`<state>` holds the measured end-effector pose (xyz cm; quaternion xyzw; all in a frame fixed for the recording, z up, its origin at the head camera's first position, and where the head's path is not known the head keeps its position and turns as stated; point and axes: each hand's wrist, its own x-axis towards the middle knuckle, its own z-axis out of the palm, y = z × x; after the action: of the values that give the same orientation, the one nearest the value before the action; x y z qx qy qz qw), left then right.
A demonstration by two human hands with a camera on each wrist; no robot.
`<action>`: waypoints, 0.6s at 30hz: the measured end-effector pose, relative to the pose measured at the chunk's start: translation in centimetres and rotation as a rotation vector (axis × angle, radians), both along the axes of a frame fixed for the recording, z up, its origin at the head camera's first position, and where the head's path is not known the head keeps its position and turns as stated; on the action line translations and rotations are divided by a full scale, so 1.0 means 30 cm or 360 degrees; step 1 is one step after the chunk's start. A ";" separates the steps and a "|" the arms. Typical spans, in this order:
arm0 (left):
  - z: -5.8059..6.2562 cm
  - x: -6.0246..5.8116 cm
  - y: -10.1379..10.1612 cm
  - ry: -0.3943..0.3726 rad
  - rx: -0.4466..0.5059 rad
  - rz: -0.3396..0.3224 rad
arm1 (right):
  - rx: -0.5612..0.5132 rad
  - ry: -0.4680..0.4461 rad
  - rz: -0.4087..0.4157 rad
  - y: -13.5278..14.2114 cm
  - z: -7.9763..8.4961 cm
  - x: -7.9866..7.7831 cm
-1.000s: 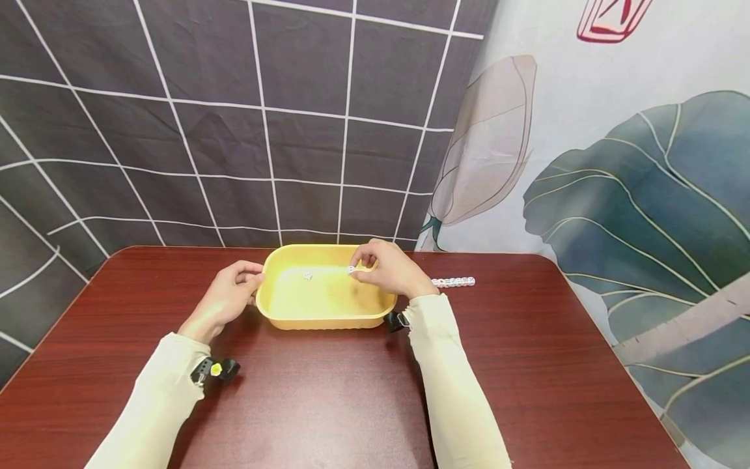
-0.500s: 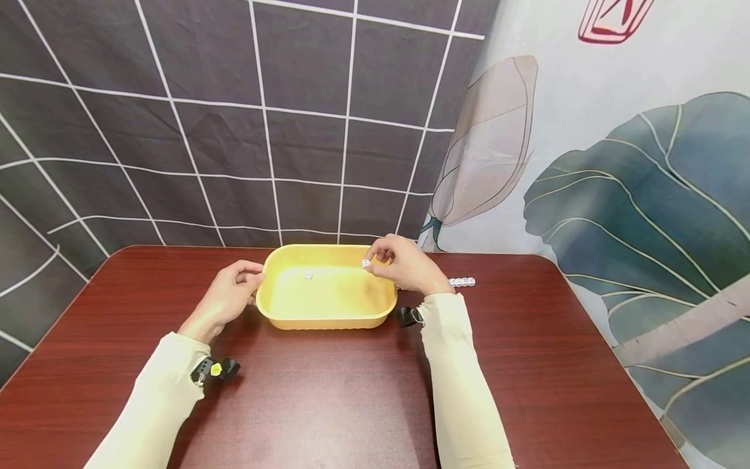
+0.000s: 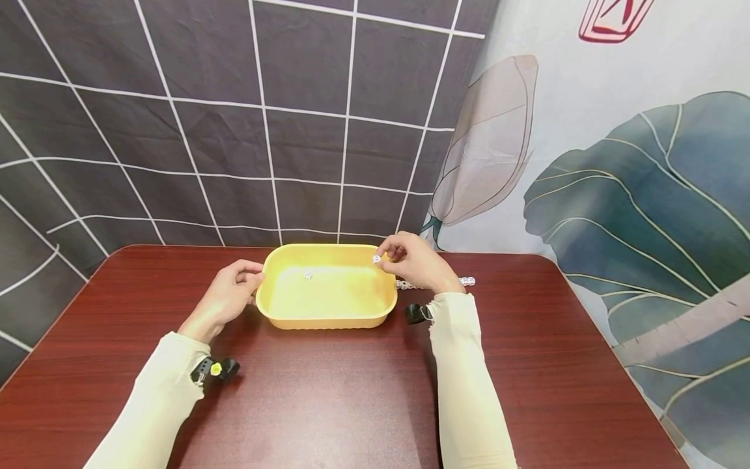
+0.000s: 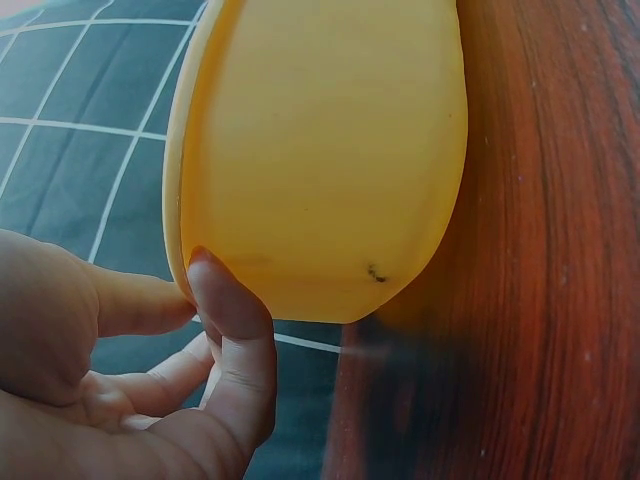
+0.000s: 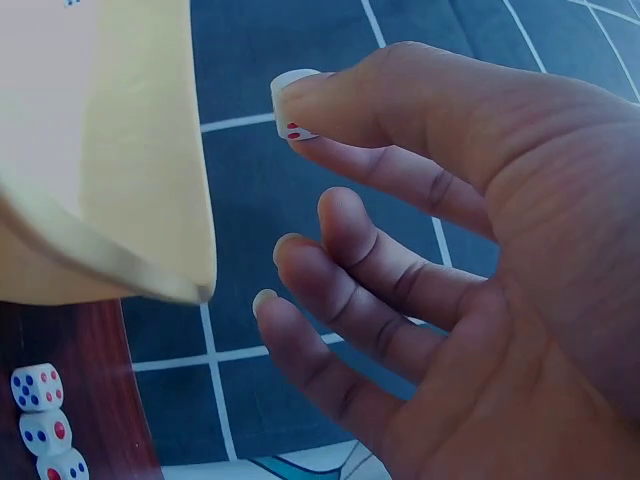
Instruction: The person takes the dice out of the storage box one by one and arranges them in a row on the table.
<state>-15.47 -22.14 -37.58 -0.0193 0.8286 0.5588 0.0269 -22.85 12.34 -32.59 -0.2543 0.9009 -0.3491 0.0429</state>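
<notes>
A yellow plastic basin (image 3: pixel 325 322) stands near the back of the table. My left hand (image 3: pixel 225 296) pinches its left rim between thumb and fingers, seen close in the left wrist view with the thumb (image 4: pixel 235 320) over the edge. One white die (image 3: pixel 308 276) lies on the basin's floor, left of its middle. Above the basin's right end, my right hand (image 3: pixel 422 264) holds another die (image 5: pixel 292 105) between thumb and index finger, the other fingers loosely bent. To the right of the basin runs a row of white dice (image 5: pixel 38 388), partly hidden behind the right hand in the head view.
The dark red wooden table (image 3: pixel 316 397) ends just behind the basin. A grey gridded cloth (image 3: pixel 222 137) hangs at the back, and a leaf-patterned one (image 3: pixel 638 189) at the right. Each wrist wears a black strapped device.
With the die in its fingers, my right hand has moved right and slightly up, from over the basin to its right end. The left hand and basin have stayed still.
</notes>
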 end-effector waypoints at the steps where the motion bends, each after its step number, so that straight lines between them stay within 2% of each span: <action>1: 0.000 0.000 0.000 0.0001 0.0001 -0.0001 | -0.0008 0.0000 -0.0002 0.003 0.001 -0.001; 18: 0.005 0.003 0.002 -0.0016 -0.0022 0.0009 | -0.0078 -0.0016 -0.0065 0.078 -0.005 -0.014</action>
<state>-15.40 -22.06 -37.44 -0.0246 0.8322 0.5531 0.0293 -23.27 14.67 -32.73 -0.2351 0.8968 -0.3733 0.0340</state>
